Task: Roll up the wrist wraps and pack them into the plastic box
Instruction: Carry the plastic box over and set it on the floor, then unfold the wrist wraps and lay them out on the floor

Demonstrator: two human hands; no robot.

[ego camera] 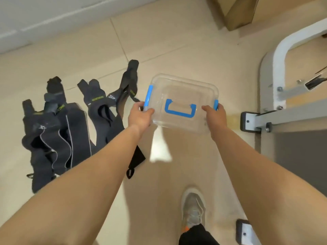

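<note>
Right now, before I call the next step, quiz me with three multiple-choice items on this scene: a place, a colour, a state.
1. Where do the wrist wraps lie?
A. inside the plastic box
B. on the floor, to the person's left
C. on a chair

2. What colour are the box's latches?
A. red
B. blue
C. green

3. How is the plastic box held?
A. by both hands, lid on
B. by one hand, lid off
C. by no hand, set down

Answers:
1 B, the wraps lie unrolled on the tiles.
2 B, both side latches are blue.
3 A, the left hand and right hand grip opposite ends, with the handled lid on top.
</note>
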